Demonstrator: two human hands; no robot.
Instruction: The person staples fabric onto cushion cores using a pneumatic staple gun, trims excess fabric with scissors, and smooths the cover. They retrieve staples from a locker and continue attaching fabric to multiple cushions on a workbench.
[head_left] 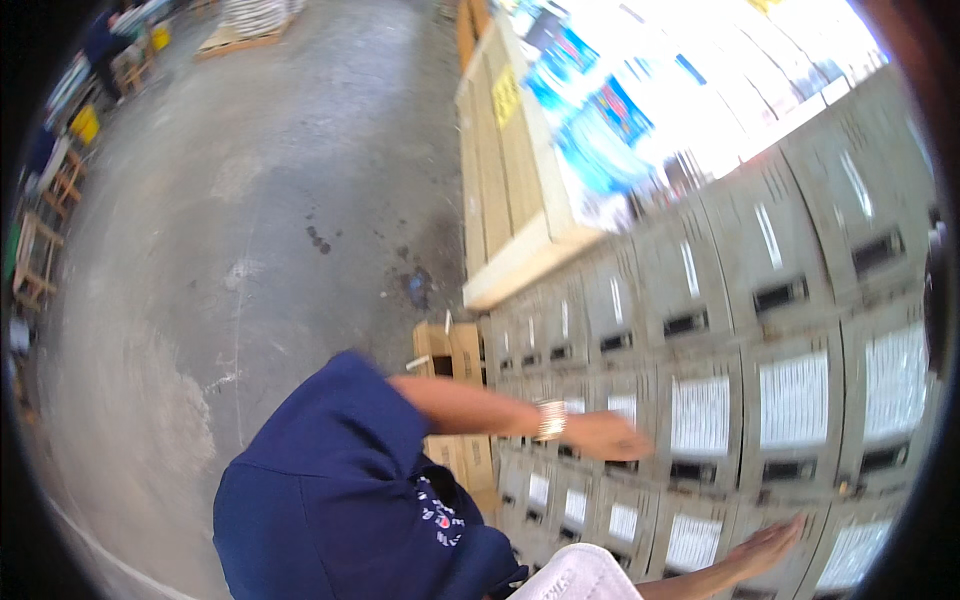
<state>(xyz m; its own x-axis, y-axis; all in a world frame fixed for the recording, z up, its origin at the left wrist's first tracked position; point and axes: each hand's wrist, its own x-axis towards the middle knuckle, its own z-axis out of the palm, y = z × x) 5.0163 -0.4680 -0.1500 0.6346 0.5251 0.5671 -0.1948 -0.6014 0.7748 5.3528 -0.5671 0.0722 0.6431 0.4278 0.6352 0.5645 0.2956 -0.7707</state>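
Note:
My left arm, in a navy short sleeve, crosses in front of a bank of grey metal lockers [690,255]. A gold-coloured bracelet [551,420] is round its wrist. My left hand [605,435] is beside the middle row of doors, near a dark recessed handle; its fingers are smeared by motion. Lower down, my right hand [768,547] stretches across the bottom row with fingers extended and nothing visible in them. White lined sheets [793,400] are fixed to many doors. Whether either hand touches a door I cannot tell.
A pale wooden crate or counter [510,165] stands beyond the lockers, with large blue water bottles [605,150] by it. Cardboard boxes [462,350] sit at the lockers' far end. Concrete floor [300,180] spreads left, with wooden stools [38,260] and a person [105,50] along the edge.

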